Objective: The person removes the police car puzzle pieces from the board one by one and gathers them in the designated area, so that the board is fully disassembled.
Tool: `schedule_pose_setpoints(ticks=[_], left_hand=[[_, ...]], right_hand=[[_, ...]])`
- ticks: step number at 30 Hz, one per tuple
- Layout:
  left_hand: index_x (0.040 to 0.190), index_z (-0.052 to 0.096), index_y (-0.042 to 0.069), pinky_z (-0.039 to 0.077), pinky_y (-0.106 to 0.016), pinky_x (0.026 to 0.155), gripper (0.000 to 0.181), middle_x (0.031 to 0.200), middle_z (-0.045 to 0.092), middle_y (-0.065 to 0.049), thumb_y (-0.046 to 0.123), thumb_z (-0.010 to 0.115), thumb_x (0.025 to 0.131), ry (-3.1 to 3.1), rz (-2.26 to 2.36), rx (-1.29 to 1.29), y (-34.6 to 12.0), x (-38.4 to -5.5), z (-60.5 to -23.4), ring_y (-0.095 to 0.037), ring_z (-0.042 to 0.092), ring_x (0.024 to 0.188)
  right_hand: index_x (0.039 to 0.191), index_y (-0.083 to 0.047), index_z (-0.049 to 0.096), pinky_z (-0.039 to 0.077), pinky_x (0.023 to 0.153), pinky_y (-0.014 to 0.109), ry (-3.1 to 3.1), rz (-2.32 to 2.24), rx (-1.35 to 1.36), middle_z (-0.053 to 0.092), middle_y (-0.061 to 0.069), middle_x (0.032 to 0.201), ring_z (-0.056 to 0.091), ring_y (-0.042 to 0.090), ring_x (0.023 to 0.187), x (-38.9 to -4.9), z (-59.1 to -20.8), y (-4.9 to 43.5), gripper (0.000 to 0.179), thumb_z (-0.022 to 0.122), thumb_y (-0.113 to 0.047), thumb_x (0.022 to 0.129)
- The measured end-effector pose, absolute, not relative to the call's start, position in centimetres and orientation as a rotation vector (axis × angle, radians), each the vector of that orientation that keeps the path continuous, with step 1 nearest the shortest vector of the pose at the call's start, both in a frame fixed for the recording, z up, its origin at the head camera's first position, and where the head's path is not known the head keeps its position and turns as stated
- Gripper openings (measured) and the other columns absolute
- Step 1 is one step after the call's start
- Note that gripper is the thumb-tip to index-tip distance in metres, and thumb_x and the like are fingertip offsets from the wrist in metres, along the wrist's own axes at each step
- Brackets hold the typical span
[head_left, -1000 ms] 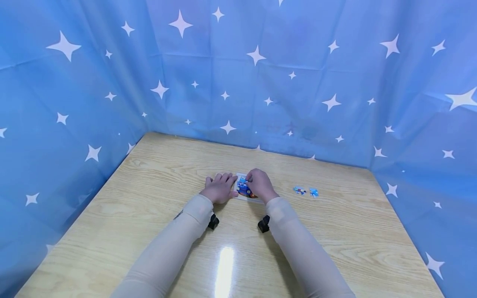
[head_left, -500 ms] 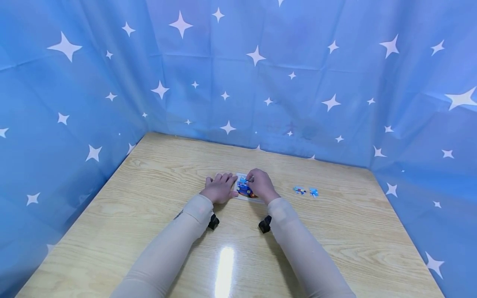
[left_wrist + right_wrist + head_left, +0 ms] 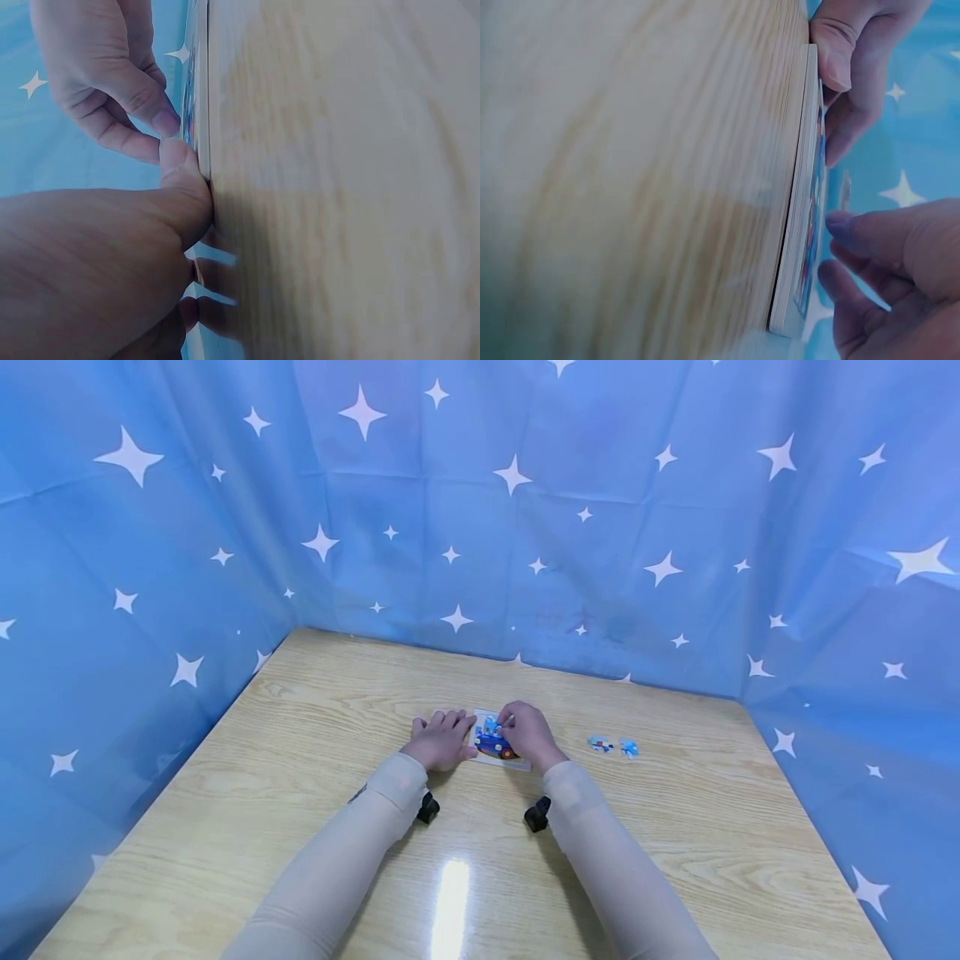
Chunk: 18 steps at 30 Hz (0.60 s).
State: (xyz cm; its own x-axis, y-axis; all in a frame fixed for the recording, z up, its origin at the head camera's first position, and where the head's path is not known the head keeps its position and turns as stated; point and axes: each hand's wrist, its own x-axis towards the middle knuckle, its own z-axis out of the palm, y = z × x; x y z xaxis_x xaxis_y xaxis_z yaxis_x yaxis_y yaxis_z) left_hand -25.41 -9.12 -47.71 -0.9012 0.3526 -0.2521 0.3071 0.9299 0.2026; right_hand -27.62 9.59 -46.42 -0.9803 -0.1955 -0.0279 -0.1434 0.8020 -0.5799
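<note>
A small jigsaw puzzle board (image 3: pixel 510 765) with a white border lies flat on the table, its picture a dark blue car with an orange wheel. My left hand (image 3: pixel 441 742) rests at the board's left edge with fingers spread, and its thumb touches the near corner in the left wrist view. Over the picture's right part, my right hand (image 3: pixel 527 732) pinches a light blue puzzle piece. The thin edge of this puzzle piece (image 3: pixel 845 191) shows by the fingertips in the right wrist view, just off the board. The right hand hides part of the board.
Two loose puzzle pieces lie to the right: one multicoloured piece (image 3: pixel 600 743) and one light blue piece (image 3: pixel 629 748). The wooden table (image 3: pixel 315 710) meets a blue star-patterned curtain (image 3: pixel 480 527) at its back and sides.
My right hand has shifted slightly to the right, so more of the car's wheel shows. The left hand stays at the board's edge. The head view has moved a little.
</note>
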Motion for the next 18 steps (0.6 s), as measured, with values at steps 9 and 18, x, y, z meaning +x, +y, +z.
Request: schedule_pose_setpoints(ticks=[9, 18], left_hand=[[0.165, 0.019, 0.025, 0.023, -0.062, 0.108, 0.070, 0.169, 0.016, -0.004, 0.054, 0.043, 0.105, 2.788, 0.265, 0.479, -9.0, -26.1, -48.5, -0.029, 0.019, 0.150], [0.165, 0.018, 0.028, 0.022, -0.062, 0.109, 0.072, 0.170, 0.014, -0.001, 0.057, 0.042, 0.104, 2.770, 0.272, 0.453, -9.1, -26.3, -48.6, -0.027, 0.017, 0.151]], right_hand=[[0.100, -0.007, 0.068, 0.053, 0.088, 0.045, 2.895, -0.957, -0.296, 0.066, 0.011, 0.115, 0.063, 0.026, 0.101, -27.6, -46.5, 10.6, 0.005, 0.068, -0.003, 0.096], [0.099, -0.007, 0.069, 0.052, 0.089, 0.044, 2.917, -0.970, -0.299, 0.066, 0.010, 0.117, 0.062, 0.026, 0.101, -27.6, -46.4, 11.7, 0.004, 0.068, -0.003, 0.096]])
